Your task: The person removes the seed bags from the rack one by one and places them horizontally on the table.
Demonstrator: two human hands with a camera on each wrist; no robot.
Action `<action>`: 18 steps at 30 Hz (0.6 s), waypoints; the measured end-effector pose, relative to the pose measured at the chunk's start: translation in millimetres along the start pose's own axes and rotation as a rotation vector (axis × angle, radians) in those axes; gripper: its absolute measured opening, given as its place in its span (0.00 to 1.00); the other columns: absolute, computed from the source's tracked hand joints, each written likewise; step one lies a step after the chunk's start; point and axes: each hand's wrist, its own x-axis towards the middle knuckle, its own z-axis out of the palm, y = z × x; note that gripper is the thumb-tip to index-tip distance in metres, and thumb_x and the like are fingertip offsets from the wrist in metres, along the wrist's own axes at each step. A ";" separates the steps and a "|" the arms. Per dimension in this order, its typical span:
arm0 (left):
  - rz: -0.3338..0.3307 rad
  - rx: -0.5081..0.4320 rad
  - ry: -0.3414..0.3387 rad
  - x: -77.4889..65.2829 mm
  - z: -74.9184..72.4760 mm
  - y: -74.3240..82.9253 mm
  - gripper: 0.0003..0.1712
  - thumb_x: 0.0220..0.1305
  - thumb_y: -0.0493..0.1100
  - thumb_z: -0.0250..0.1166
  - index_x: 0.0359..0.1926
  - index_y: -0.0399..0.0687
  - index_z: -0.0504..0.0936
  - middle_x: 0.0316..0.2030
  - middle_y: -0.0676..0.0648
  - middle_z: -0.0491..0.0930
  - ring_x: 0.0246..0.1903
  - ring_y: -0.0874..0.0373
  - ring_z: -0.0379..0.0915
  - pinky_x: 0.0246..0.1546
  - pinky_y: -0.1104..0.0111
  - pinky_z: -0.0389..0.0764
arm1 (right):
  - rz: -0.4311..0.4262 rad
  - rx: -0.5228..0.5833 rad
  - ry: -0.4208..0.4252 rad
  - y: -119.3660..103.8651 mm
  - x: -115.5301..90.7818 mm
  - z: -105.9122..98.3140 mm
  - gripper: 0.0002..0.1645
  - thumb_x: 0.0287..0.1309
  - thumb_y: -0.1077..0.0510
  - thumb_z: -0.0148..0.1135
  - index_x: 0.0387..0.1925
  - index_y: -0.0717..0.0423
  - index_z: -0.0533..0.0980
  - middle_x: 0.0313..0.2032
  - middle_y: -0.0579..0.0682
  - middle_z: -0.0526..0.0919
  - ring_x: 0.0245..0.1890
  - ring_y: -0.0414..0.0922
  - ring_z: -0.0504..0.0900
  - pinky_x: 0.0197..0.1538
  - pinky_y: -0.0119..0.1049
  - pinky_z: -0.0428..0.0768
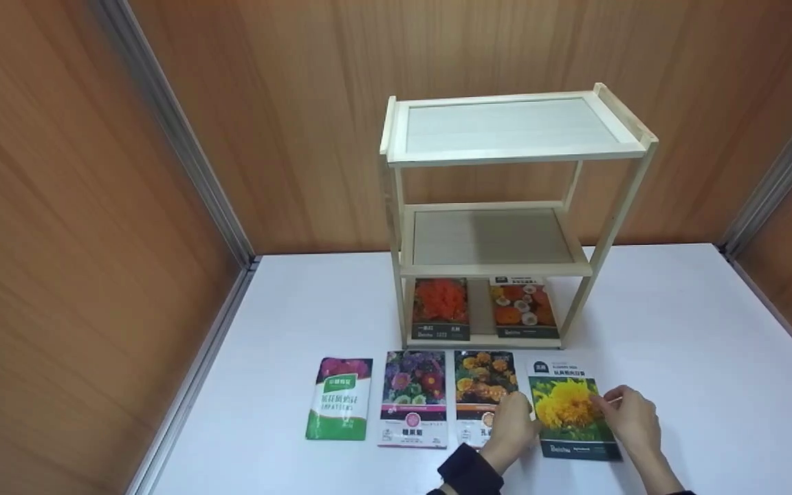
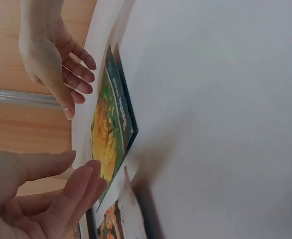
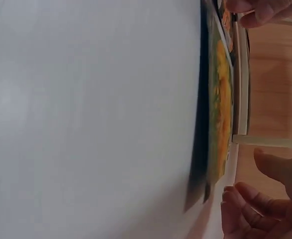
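Note:
A seed packet with a yellow flower (image 1: 566, 404) lies at the right end of a row on the white table, between both hands. My left hand (image 1: 511, 427) is beside its left edge and over the lower right part of an orange-flower packet (image 1: 484, 375). In the left wrist view, the thumb and fingers of the left hand (image 2: 41, 194) are apart with nothing between them. My right hand (image 1: 633, 421) is at the yellow packet's right edge; the right wrist view shows its fingers (image 3: 255, 204) loosely bent and holding nothing. Whether either hand touches the packet is unclear.
Left in the row lie a purple-flower packet (image 1: 413, 392) and a green-and-white packet (image 1: 338, 405). Behind stands a three-tier wooden shelf (image 1: 496, 269). Its bottom tier holds a red-flower packet (image 1: 441, 306) and an orange-and-white-flower packet (image 1: 524, 306). Wood-panel walls (image 1: 313, 137) enclose the table.

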 end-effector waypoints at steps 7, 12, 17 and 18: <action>0.037 0.059 -0.021 5.8 -27.5 -13.1 0.10 0.46 0.39 0.69 0.16 0.41 0.77 0.13 0.54 0.72 0.14 0.66 0.66 0.13 0.75 0.65 | -0.130 0.061 -0.015 -29.6 -3.7 6.5 0.19 0.51 0.59 0.60 0.37 0.74 0.71 0.27 0.57 0.77 0.27 0.49 0.76 0.27 0.37 0.76; 0.037 0.109 0.007 18.0 -48.1 -28.0 0.20 0.48 0.38 0.67 0.09 0.46 0.66 0.08 0.57 0.58 0.10 0.66 0.53 0.09 0.75 0.54 | -0.185 0.110 -0.050 -49.3 -3.9 16.6 0.19 0.52 0.61 0.59 0.40 0.73 0.71 0.32 0.59 0.77 0.31 0.52 0.77 0.32 0.40 0.77; 0.056 0.156 0.104 33.3 -69.3 -41.2 0.23 0.44 0.40 0.69 0.09 0.48 0.61 0.11 0.55 0.60 0.12 0.63 0.54 0.09 0.72 0.55 | -0.225 0.148 -0.082 -72.0 0.2 31.4 0.20 0.52 0.60 0.59 0.44 0.70 0.71 0.36 0.59 0.77 0.36 0.53 0.77 0.37 0.42 0.77; 0.052 0.166 0.115 36.6 -73.2 -43.9 0.21 0.44 0.41 0.69 0.10 0.47 0.64 0.12 0.54 0.63 0.13 0.63 0.57 0.10 0.71 0.58 | -0.233 0.156 -0.092 -76.8 2.1 34.9 0.20 0.52 0.60 0.60 0.44 0.69 0.70 0.37 0.59 0.77 0.37 0.53 0.77 0.37 0.42 0.77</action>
